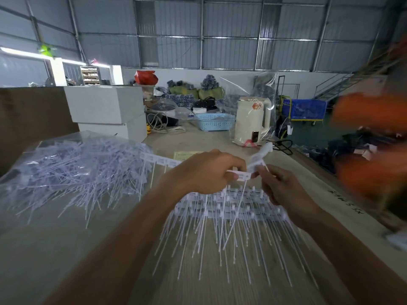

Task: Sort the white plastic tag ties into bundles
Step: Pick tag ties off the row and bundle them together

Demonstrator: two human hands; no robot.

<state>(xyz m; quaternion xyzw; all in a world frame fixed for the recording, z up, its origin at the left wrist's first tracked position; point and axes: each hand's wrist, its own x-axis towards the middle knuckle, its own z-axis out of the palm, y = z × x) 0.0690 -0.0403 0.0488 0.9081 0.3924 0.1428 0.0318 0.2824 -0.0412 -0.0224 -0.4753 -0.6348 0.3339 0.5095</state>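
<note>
A strip of joined white plastic tag ties stretches between my two hands above the table. My left hand pinches it at the left, and the strip runs on to the left behind that hand. My right hand pinches the strip's right part, whose end curls up and away. Under my hands lie rows of tag ties, heads in lines, thin tails fanned toward me. At the left, a big loose heap of tag ties lies on a clear plastic bag.
White boxes are stacked behind the heap. A white kettle and a blue basket stand further back on the table. A yellow paper lies beyond my hands. Blurred orange shapes fill the right edge.
</note>
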